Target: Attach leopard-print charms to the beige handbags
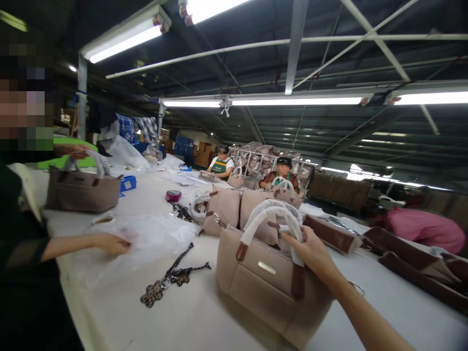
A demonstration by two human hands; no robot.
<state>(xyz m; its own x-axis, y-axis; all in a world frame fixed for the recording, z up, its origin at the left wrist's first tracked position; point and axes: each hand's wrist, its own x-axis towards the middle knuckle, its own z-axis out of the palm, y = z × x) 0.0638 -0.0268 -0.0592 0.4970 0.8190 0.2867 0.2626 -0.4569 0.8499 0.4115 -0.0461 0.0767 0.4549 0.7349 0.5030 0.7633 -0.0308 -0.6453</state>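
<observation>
My right hand [312,251] reaches in from the lower right, its fingers closed at the white-wrapped handle of a beige handbag [252,280]. The handbag stands slightly tilted on the white table [171,326], with brown leather tabs and a small metal plate on its front. My left hand is out of view. Left of the handbag lie leopard-print charms [152,293] on dark cords with metal rings. Close behind it, another beige handbag [223,209] stands with its handles wrapped too.
At left, a co-worker holds a taupe handbag [84,190] by its handles, the other hand on clear plastic sheeting [146,239]. A purple tape roll [173,196] and a blue box [127,183] lie beyond. Brown bag pieces [329,234] lie right. Several people work farther back.
</observation>
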